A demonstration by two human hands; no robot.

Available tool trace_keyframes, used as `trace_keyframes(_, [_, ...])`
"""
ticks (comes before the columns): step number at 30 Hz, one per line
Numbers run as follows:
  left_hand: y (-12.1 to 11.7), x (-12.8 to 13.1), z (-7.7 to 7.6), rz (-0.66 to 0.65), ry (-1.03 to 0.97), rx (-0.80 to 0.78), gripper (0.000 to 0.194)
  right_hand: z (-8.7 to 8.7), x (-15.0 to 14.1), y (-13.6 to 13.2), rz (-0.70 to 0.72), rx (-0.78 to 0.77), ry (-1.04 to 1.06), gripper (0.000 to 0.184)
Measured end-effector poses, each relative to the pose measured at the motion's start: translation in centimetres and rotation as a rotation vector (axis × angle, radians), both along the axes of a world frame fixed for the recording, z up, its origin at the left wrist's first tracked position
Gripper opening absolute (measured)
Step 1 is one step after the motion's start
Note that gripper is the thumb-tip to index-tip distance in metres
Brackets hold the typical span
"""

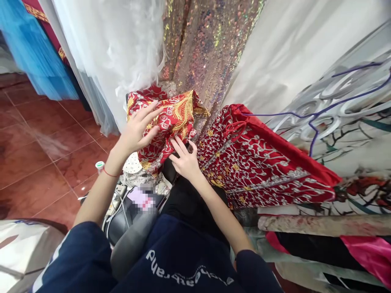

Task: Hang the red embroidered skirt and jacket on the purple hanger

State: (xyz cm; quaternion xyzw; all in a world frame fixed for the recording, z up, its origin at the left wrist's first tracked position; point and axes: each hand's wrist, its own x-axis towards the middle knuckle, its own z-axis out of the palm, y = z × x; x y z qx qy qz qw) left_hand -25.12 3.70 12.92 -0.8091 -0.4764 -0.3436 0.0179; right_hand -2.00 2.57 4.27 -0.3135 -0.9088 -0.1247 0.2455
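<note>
A red garment (pixel 183 112) with gold and silver embroidery lies bunched in front of me, over a support that it mostly hides. My left hand (pixel 138 129) rests across its left part, fingers stretched and slightly spread. Lower down, my right hand (pixel 186 160) touches the near edge of the same cloth. Its fingers are apart, and its fingertips lie on the fabric. To the right of that hand hangs a red embroidered skirt (pixel 262 162) with a plain red waistband and a tied cord.
White tulle (pixel 113 44) and a sequined fabric (pixel 210 44) hang behind. A purple cord (pixel 281 114) runs to the skirt's waistband. A phone (pixel 142 197) and white cables (pixel 124 211) lie below my left forearm. Fabric rolls (pixel 324 224) are at lower right, a white bag (pixel 27 244) at lower left.
</note>
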Motion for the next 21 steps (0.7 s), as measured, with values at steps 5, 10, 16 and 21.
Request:
trace_keyframes(5, [4.1, 3.8, 1.1, -0.093, 0.053, -0.084, 0.076, 2.1, 0.4, -0.5, -0.094, -0.032, 0.048, 0.021])
trace_keyframes(10, [7.5, 4.1, 0.5, -0.046, 0.032, -0.082, 0.068, 3.8, 2.8, -1.8, -0.04, -0.031, 0.082, 0.026])
trace_keyframes(16, [4.7, 7.3, 0.9, 0.13, 0.074, -0.012, 0.049, 3.6, 6.9, -0.7, -0.328, -0.09, 0.345, 0.028])
trace_keyframes(21, [2.5, 14.8, 2.1, 0.072, 0.068, 0.12, 0.042, 3.0, 12.0, 2.8, -0.751, -0.204, 0.741, 0.035])
